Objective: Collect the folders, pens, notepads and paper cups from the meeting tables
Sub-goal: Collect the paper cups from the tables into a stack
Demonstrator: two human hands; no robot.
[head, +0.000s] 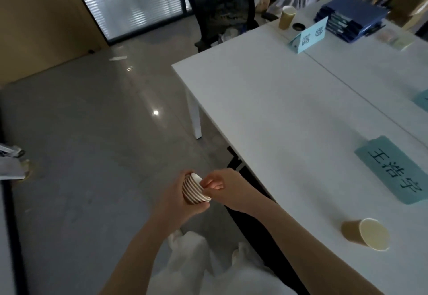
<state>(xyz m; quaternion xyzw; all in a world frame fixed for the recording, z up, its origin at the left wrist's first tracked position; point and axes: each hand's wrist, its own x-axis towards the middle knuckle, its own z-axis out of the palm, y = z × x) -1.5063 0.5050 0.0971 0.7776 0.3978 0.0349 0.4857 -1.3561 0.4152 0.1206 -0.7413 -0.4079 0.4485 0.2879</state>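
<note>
My left hand (176, 196) grips a nested stack of brown paper cups (195, 189), held sideways over the floor just left of the white table (266, 100). My right hand (223, 184) pinches the rim of the stack's open end. One brown paper cup (364, 233) stands on the table near its front right. Another cup (286, 17) stands at the far end. A pile of dark blue folders (349, 15) lies at the far right, with a pen (375, 30) beside it.
Blue name cards sit on the table: one (391, 168) lying flat near me, one (309, 36) standing at the far end. A black office chair (223, 10) stands behind the table's far corner. Grey floor stretches to the left.
</note>
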